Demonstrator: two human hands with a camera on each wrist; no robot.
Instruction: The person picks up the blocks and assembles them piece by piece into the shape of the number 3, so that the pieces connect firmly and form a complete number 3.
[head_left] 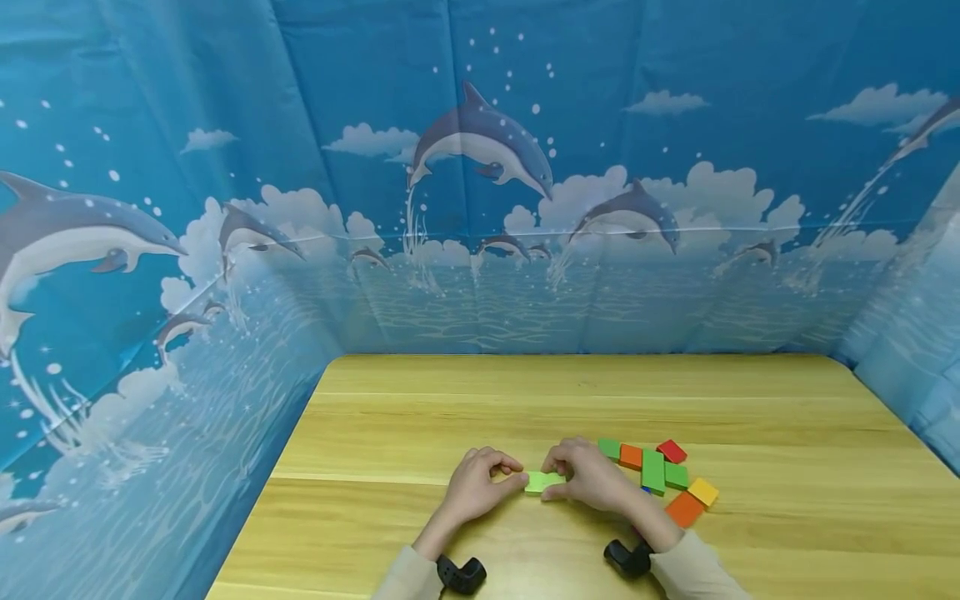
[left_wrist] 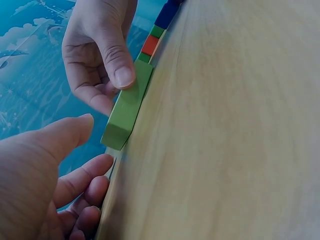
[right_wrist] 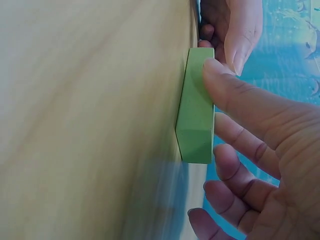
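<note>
A blue backdrop (head_left: 487,317) printed with dolphins and clouds encloses a wood-grain tabletop (head_left: 450,400). The reference item is the light-green rectangular block (head_left: 540,482), located at tabletop level between the two hands, long axis running left to right, so that one end faces each hand. Right hand (head_left: 588,477): at the block's right end; thumb on the near face, index finger behind, block pinched in a narrow grip. Left hand (head_left: 480,483): just beside the block's left end; thumb and fingers parted, nothing gripped; fingertip contact with the block cannot be confirmed. The right hand is therefore the nearer of the two. To the right of the block, beyond the right hand, is a loose group including a long green block (head_left: 653,472), a red block (head_left: 671,452), a small orange block (head_left: 632,456) and a yellow block (head_left: 703,492).
</note>
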